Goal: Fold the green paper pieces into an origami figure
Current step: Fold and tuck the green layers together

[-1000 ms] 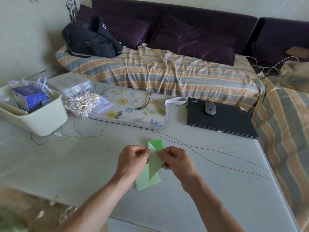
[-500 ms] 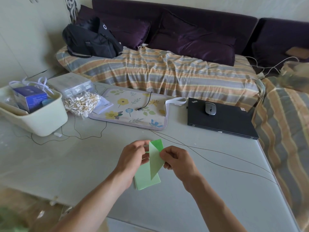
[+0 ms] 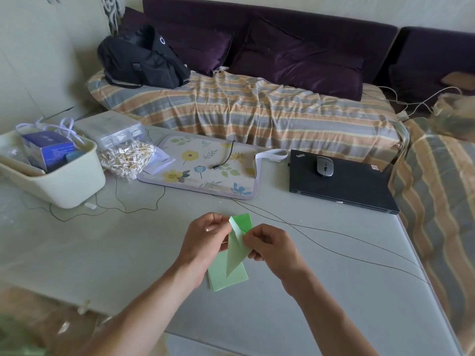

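Above the grey table (image 3: 321,291) I hold a green paper piece (image 3: 237,253), folded into a long pointed shape with its tip aimed down at me. My left hand (image 3: 205,240) pinches its upper left edge. My right hand (image 3: 270,242) pinches its right side, where a darker green flap shows at the top. Flat on the table under my hands lies a small stack of light green paper pieces (image 3: 226,278), partly hidden by my left wrist.
A cream bin (image 3: 66,183) with a blue box stands at the far left, beside a bag of cotton swabs (image 3: 126,158). A floral pad (image 3: 205,168), a closed black laptop (image 3: 344,186) with a mouse (image 3: 325,166) and thin cables (image 3: 334,242) lie behind my hands.
The folded piece has been turned slightly in my hands and my fingers have shifted along its upper edges. The stack on the table has stayed put.
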`<state>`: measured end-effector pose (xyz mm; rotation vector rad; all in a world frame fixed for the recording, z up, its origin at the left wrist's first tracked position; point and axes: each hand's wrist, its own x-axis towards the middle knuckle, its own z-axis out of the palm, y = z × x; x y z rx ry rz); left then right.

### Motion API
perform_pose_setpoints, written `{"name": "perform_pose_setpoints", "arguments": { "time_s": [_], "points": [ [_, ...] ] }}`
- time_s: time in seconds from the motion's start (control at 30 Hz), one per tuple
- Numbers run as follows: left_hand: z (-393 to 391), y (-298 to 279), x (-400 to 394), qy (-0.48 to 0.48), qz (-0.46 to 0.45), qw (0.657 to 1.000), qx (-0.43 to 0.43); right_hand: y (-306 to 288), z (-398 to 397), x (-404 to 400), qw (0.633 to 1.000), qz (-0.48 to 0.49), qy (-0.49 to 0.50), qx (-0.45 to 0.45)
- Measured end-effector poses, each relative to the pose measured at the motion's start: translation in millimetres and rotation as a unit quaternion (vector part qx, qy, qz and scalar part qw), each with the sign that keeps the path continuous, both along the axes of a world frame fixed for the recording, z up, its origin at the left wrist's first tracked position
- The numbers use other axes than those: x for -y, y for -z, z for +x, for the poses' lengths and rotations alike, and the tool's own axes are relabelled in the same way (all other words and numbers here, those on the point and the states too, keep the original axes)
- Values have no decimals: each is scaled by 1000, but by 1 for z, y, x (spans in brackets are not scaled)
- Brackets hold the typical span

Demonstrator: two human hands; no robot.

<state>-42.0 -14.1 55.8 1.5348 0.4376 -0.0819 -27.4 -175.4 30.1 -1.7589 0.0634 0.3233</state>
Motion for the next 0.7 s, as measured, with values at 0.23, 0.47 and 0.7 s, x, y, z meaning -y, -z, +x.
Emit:
{"name": "perform_pose_setpoints", "arguments": {
  "time_s": [0.23,0.47,0.7],
  "points": [
    [0,12,1,8,193,979,68,0,-1,-5,1000,22,-5,11],
    [-2,15,1,62,248,959,123,-2,-1,-5,999,44,-9,17],
    [-2,21,2,120,318,928,153,1,0,-3,998,54,9,9]
  ]
}}
